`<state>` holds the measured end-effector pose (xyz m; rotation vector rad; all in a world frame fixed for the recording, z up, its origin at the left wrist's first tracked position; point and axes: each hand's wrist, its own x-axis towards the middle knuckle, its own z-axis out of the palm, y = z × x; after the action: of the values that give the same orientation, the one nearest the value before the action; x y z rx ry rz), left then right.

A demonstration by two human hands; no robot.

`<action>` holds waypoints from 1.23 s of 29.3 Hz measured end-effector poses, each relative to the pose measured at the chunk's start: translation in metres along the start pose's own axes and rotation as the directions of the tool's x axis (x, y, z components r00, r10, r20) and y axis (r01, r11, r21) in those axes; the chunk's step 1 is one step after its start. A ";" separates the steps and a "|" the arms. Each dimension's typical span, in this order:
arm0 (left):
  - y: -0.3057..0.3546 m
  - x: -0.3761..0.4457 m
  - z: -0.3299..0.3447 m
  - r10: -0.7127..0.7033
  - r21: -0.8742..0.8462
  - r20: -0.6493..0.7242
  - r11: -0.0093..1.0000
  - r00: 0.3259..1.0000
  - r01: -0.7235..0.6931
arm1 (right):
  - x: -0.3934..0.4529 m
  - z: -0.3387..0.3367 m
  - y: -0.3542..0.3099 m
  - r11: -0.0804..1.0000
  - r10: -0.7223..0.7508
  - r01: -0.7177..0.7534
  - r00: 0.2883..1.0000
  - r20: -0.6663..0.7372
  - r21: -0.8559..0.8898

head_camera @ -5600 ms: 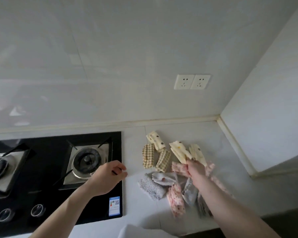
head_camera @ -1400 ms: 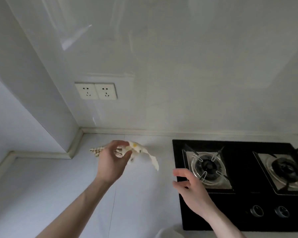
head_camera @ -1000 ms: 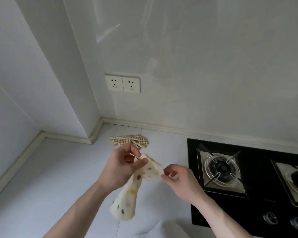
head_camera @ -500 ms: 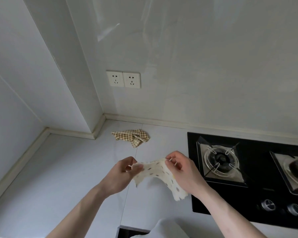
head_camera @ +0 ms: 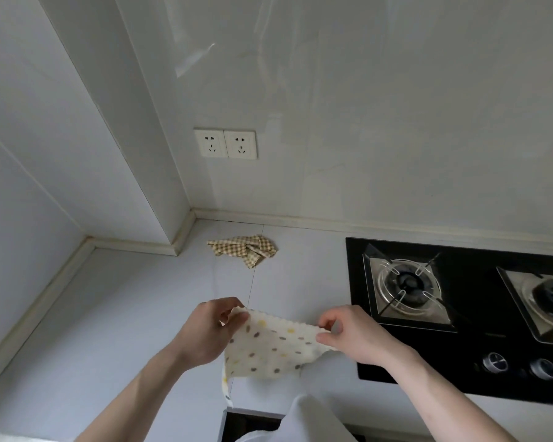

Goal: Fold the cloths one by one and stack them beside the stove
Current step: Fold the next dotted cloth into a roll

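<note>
I hold a cream cloth with brown and yellow dots (head_camera: 268, 349) spread out above the white counter (head_camera: 125, 314). My left hand (head_camera: 205, 333) pinches its upper left corner and my right hand (head_camera: 355, 336) pinches its upper right corner. The cloth hangs down between my hands, with a thin strip dangling at its lower left. A crumpled brown-and-cream checked cloth (head_camera: 243, 248) lies on the counter near the back wall, left of the black gas stove (head_camera: 466, 317).
The stove has two burners and two knobs (head_camera: 521, 365) at its front. A double wall socket (head_camera: 225, 144) sits above the counter. A wall column juts out at the back left. The counter's front edge runs just below my arms.
The view swung from the cloth pile right of the stove to the counter left of it. My hands have pulled the dotted cloth from a crumpled bundle into a flat, stretched sheet.
</note>
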<state>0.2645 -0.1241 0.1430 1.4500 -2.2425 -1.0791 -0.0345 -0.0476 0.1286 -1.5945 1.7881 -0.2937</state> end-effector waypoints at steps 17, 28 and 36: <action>-0.039 0.012 -0.002 -0.049 0.075 -0.095 0.996 0.994 0.056 | 0.026 0.010 0.021 0.989 0.033 -0.009 0.986 -0.162 0.148; -0.055 0.055 0.038 -0.198 0.117 -0.124 0.970 0.972 0.213 | 0.066 0.041 0.039 0.986 0.154 -0.128 0.944 -0.293 0.104; -0.087 0.024 0.075 -0.183 0.187 -0.070 0.963 0.981 0.193 | 0.044 0.082 0.064 0.986 0.146 -0.158 0.970 -0.194 -0.049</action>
<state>0.2688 -0.1313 0.0264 1.7794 -2.2620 -0.8829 -0.0318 -0.0522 0.0155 -1.5042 2.0725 -0.3283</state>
